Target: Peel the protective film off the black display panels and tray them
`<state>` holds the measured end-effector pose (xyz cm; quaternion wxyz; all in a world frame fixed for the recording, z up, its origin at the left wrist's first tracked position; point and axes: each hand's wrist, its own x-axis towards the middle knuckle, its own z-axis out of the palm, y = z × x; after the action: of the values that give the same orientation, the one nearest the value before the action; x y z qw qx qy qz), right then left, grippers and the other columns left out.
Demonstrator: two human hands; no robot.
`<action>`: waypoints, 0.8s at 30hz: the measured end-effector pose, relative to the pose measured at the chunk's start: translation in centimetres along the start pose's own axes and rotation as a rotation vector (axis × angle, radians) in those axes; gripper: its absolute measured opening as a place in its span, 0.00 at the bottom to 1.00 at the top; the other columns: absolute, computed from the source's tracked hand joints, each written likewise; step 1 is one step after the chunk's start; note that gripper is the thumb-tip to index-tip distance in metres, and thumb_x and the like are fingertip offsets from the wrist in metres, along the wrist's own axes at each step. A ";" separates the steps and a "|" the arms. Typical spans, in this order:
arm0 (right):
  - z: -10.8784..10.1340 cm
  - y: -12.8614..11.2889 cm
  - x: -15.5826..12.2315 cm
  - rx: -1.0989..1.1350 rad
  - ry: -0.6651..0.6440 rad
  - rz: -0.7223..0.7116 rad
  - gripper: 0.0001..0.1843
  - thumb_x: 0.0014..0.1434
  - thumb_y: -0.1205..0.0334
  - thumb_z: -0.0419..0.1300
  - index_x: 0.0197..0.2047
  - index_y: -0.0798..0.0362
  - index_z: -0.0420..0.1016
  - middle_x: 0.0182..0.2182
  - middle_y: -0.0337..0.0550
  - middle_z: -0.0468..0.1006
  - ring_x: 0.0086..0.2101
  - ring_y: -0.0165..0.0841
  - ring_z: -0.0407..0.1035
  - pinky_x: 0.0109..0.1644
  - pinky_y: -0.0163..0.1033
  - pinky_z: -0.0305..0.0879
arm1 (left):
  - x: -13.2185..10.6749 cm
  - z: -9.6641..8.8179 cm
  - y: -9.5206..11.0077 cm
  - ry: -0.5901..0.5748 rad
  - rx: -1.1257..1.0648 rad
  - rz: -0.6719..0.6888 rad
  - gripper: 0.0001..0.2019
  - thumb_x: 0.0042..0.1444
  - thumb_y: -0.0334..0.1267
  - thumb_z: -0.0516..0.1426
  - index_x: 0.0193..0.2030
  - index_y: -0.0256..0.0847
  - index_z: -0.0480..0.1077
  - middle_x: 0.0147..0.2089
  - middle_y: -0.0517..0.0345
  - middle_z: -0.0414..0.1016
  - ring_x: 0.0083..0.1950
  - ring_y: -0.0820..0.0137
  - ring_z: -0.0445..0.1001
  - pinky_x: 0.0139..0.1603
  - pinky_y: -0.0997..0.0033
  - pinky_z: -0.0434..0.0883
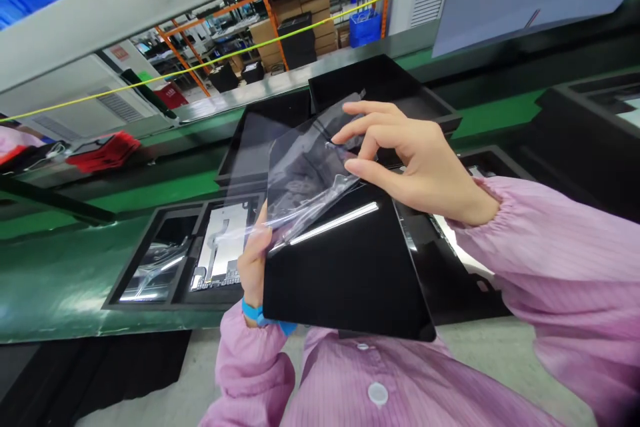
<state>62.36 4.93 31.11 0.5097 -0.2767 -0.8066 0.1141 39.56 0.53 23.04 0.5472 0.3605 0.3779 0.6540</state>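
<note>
A flat black glossy panel (350, 273) is held tilted in front of my chest. My left hand (254, 260) grips its left edge, thumb on the front, fingers hidden behind it. A clear plastic film (305, 173) is lifted off the panel's upper part and curls upward. My right hand (410, 160) pinches the film's top right corner between thumb and fingers. A blue band (260, 315) sits on my left wrist. Both sleeves are pink.
A black tray (150, 280) on the green conveyor belt (60, 273) holds a metal chassis part (223, 250) and crumpled film (155, 267). More black trays (380, 80) stand behind and at the right (590, 120). Shelving with cardboard boxes fills the background.
</note>
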 end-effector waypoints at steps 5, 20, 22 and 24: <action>0.7 1.0 -0.1 0.089 0.069 0.118 0.11 0.57 0.65 0.60 0.25 0.54 0.65 0.42 0.37 0.76 0.55 0.36 0.65 0.63 0.46 0.60 | 0.6 -0.2 0.1 -0.049 0.013 0.026 0.20 0.56 0.35 0.55 0.55 0.39 0.74 0.54 0.58 0.78 0.63 0.64 0.68 0.69 0.71 0.55; 1.2 2.5 -1.4 0.299 0.245 0.273 0.09 0.56 0.70 0.63 0.26 0.58 0.70 0.33 0.46 0.79 0.44 0.38 0.74 0.58 0.46 0.68 | -0.7 3.2 1.7 0.040 0.057 -0.016 0.15 0.60 0.27 0.51 0.48 0.43 0.75 0.58 0.66 0.74 0.69 0.70 0.58 0.71 0.66 0.53; 1.3 2.6 -1.4 0.285 0.255 0.274 0.09 0.57 0.71 0.63 0.26 0.58 0.71 0.34 0.47 0.79 0.45 0.38 0.74 0.57 0.46 0.68 | -0.6 3.1 1.7 0.026 0.036 0.012 0.15 0.60 0.28 0.51 0.47 0.44 0.76 0.59 0.66 0.73 0.70 0.69 0.57 0.70 0.66 0.54; 1.4 2.5 -1.3 0.268 0.271 0.274 0.08 0.56 0.72 0.64 0.26 0.59 0.72 0.32 0.46 0.78 0.40 0.35 0.75 0.50 0.40 0.72 | -0.4 2.8 1.5 0.025 0.008 -0.015 0.15 0.60 0.30 0.52 0.49 0.45 0.75 0.61 0.66 0.71 0.69 0.68 0.58 0.70 0.65 0.55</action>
<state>62.34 6.37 28.32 0.6251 -0.3264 -0.6634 0.2501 41.44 0.27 25.59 0.5460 0.3515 0.3901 0.6528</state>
